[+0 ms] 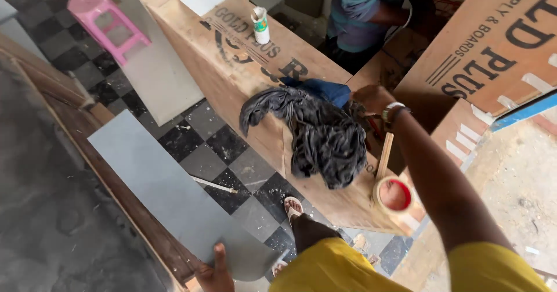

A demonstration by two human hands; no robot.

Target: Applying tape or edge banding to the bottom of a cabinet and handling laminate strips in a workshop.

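Observation:
My right hand (371, 97), with a watch on the wrist, reaches across a long plywood box (243, 77). Its fingers curl into the edge of a crumpled dark grey cloth (322, 135) lying on the box top. A blue cloth (325, 90) lies just beyond, touching the hand. My left hand (214, 271) is low at the bottom edge and grips the near end of a long grey laminate sheet (156, 181), thumb on top. The sheet leans along a wooden board on the left.
A roll of brown tape (394, 196) and a wooden strip (384, 155) sit on the box's near end, a small glue bottle (261, 25) farther along. Another person (365, 7) stands behind the box. A pink stool (107, 19) and a printed plywood board (499, 42) flank it.

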